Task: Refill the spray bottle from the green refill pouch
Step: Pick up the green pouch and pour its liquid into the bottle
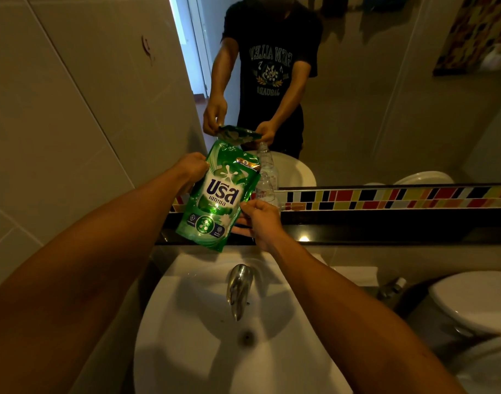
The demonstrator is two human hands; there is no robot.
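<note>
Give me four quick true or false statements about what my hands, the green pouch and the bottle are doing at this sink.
1. Both hands hold the green refill pouch. True: left hand grips its upper edge, right hand its lower side.
2. The clear bottle lies in the sink. False: it stands on the ledge behind the pouch.
3. The faucet runs water. False: no stream shows.
4. The pouch is above the ledge, off the basin. True.

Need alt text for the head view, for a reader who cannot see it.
A person's left hand and right hand hold a green refill pouch upright above a white sink, in front of a mirror. A clear bottle stands on the ledge behind the pouch.
</note>
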